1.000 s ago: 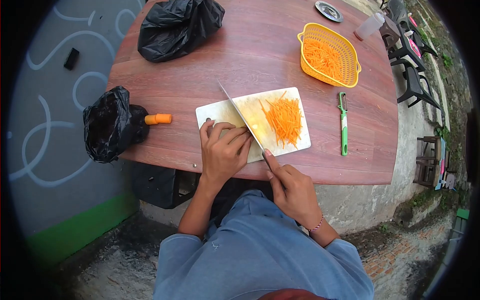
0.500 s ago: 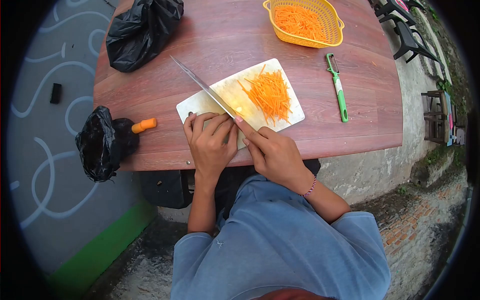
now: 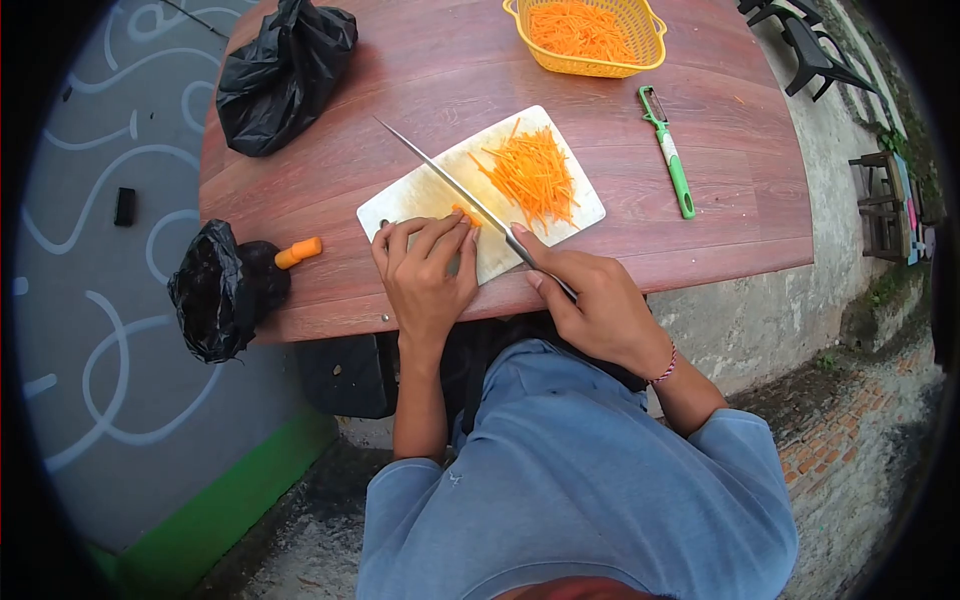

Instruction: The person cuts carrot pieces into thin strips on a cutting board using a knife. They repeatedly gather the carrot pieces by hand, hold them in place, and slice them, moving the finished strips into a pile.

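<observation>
My right hand point(image 3: 600, 308) is wrapped round the dark handle of a kitchen knife point(image 3: 447, 178). The blade slants up and left across a white cutting board point(image 3: 398, 200), just right of my left fingertips. With bent fingers, my left hand point(image 3: 425, 280) presses down carrot slices point(image 3: 466, 215) on the board; only a bit of orange shows past the fingers, the rest is hidden. To the right of the blade, a heap of carrot strips point(image 3: 532, 175) lies on the board.
A yellow basket point(image 3: 590, 67) holding carrot strips stands at the back. A green-handled peeler point(image 3: 670, 155) lies right of the board. On the left are a black plastic bag point(image 3: 285, 80), an open black bag point(image 3: 215, 295) and a carrot piece point(image 3: 298, 252), near the table edge.
The knife has shifted right, away from my left fingertips, and my right hand has drawn back lower right. Orange carrot now shows at my left fingertips. The camera view has shifted slightly.
</observation>
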